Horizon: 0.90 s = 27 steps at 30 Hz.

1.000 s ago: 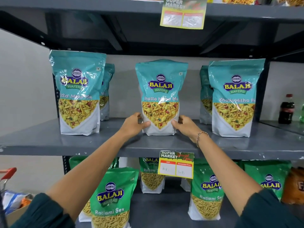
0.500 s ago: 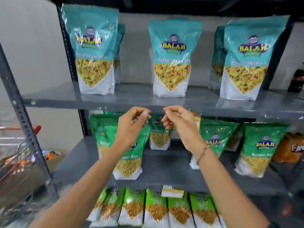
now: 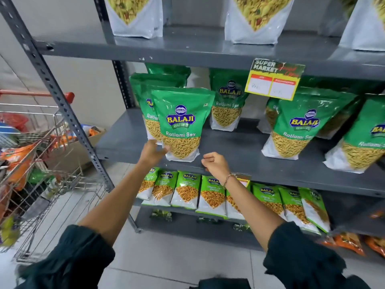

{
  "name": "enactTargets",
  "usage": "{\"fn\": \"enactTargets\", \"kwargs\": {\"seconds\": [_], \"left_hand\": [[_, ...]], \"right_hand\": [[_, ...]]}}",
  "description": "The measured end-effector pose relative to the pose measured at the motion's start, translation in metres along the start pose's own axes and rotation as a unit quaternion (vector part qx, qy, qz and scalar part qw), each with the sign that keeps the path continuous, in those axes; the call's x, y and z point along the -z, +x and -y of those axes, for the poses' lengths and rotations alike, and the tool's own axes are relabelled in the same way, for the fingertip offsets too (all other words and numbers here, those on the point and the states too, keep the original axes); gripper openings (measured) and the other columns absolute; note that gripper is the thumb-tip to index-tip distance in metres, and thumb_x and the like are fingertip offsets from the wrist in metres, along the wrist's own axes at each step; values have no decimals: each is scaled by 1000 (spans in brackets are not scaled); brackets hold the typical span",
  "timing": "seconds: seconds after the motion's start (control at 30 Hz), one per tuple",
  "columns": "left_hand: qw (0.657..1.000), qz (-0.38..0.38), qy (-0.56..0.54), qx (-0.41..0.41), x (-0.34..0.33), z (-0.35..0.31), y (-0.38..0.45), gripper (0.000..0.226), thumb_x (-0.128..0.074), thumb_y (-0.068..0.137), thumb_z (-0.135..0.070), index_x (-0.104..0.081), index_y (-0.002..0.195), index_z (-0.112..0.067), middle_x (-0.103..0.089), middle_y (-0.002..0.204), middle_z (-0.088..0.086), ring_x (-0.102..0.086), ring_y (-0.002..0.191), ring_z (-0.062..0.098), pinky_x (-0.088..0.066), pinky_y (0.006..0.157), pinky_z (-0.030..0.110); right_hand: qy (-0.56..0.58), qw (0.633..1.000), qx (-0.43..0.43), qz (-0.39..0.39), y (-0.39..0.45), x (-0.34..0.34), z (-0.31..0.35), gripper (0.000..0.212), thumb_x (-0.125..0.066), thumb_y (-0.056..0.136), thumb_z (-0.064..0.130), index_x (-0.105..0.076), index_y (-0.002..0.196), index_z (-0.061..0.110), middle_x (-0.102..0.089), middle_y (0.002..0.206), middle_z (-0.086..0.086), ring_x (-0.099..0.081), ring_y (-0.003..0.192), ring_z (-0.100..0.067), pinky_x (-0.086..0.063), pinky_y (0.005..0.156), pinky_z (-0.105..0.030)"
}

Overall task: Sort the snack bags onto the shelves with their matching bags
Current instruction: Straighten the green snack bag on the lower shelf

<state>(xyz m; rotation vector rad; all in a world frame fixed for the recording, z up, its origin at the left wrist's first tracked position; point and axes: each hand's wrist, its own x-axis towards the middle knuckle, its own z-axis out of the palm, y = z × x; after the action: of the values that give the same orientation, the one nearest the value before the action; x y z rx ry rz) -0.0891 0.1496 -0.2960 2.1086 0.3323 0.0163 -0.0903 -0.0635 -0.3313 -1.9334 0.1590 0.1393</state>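
A green Balaji Ratlami Sev bag point(image 3: 181, 126) stands upright at the front left of the middle grey shelf point(image 3: 239, 161), with another green bag close behind it. My left hand point(image 3: 153, 152) reaches up to this bag's lower left corner, fingers spread and touching its side. My right hand point(image 3: 215, 163) hovers in front of the shelf edge just right of the bag, fingers loosely curled around nothing. More Ratlami Sev bags point(image 3: 295, 130) stand further right on the same shelf.
The white bottoms of the bags on the upper shelf point(image 3: 137, 19) show at the top. Light-green Chana Jor Garam bags point(image 3: 187, 190) line the lower shelf. A yellow price tag point(image 3: 273, 82) hangs from the upper shelf edge. A wire shopping cart point(image 3: 41, 163) holding snack bags stands left.
My hands let go of the teal bag on the upper shelf and dropped to the middle shelf. The view tilted down. My left hand now touches a green Ratlami Sev bag.
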Motion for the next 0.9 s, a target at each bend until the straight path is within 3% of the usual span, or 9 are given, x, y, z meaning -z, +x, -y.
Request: {"fn": "enactTargets", "kwargs": {"seconds": [0.13, 0.23, 0.3, 0.4, 0.5, 0.6, 0.7, 0.77, 0.9], "left_hand": [[998, 64, 19, -20, -3, 0, 23, 90, -72, 78, -26, -17, 146, -6, -26, 154, 13, -28, 140, 31, -27, 115, 46], [995, 68, 60, -36, -10, 4, 37, 85, -74, 75, -26, -25, 140, -5, -39, 147, 14, -36, 136, 33, -32, 109, 43], [995, 46, 76, -39, -15, 7, 42, 75, -77, 71, -30, -39, 130, -6, -55, 133, 15, -51, 121, 33, -41, 99, 42], [997, 4, 68, -38, -25, 7, 45, 66, -82, 61, -34, -50, 111, -5, -66, 104, 21, -58, 89, 28, -49, 83, 45], [998, 2, 54, -42, -40, -4, 44, 58, -84, 59, -36, -52, 99, -8, -64, 84, 18, -54, 74, 24, -51, 72, 45], [997, 35, 22, -67, -68, -19, 49, 46, -84, 58, -35, -50, 79, -12, -45, 65, 6, -39, 62, 17, -39, 58, 36], [995, 44, -4, -85, -97, -41, 53, 42, -85, 59, -31, -45, 68, -25, -45, 61, -1, -40, 59, 16, -38, 56, 32], [995, 55, -9, -80, -113, -51, 60, 41, -86, 56, -33, -55, 78, -18, -55, 64, -1, -48, 62, 17, -44, 59, 34], [994, 77, -29, -78, -146, -39, 97, 79, -85, 36, -52, -63, 102, -14, -74, 96, 7, -69, 89, 23, -57, 82, 47]], "right_hand": [[-63, 996, 36, 45, 26, -7, -1, 72, -68, 78, 26, -30, 137, 10, -45, 141, -12, -47, 125, -26, -41, 99, -36], [-81, 992, 70, 70, 43, -13, 6, 88, -70, 77, 24, -14, 144, 14, -44, 141, -10, -46, 126, -29, -41, 98, -36], [-34, 993, 91, 67, 54, -19, 10, 81, -74, 73, 19, -27, 139, 13, -54, 132, -10, -53, 118, -27, -44, 100, -40], [31, 994, 101, 34, 68, -17, 5, 51, -77, 67, 8, -53, 112, 9, -66, 115, -15, -62, 103, -22, -50, 95, -47], [69, 992, 104, 34, 76, 4, -7, 48, -79, 63, 6, -56, 105, 8, -67, 111, -17, -64, 97, -18, -52, 93, -43], [83, 991, 104, 16, 84, 38, -17, 45, -80, 61, 5, -60, 101, 8, -68, 108, -15, -65, 97, -20, -53, 89, -39], [60, 992, 112, -17, 93, 72, -20, 43, -80, 61, 4, -62, 99, 5, -69, 104, -14, -66, 94, -20, -56, 80, -28], [56, 991, 115, -38, 99, 89, -21, 42, -78, 62, 0, -61, 101, 1, -67, 103, -14, -64, 92, -19, -55, 72, -16], [43, 991, 107, -69, 108, 109, -28, 42, -77, 63, -2, -61, 101, -2, -67, 106, -18, -63, 91, -18, -53, 68, -11]]}}
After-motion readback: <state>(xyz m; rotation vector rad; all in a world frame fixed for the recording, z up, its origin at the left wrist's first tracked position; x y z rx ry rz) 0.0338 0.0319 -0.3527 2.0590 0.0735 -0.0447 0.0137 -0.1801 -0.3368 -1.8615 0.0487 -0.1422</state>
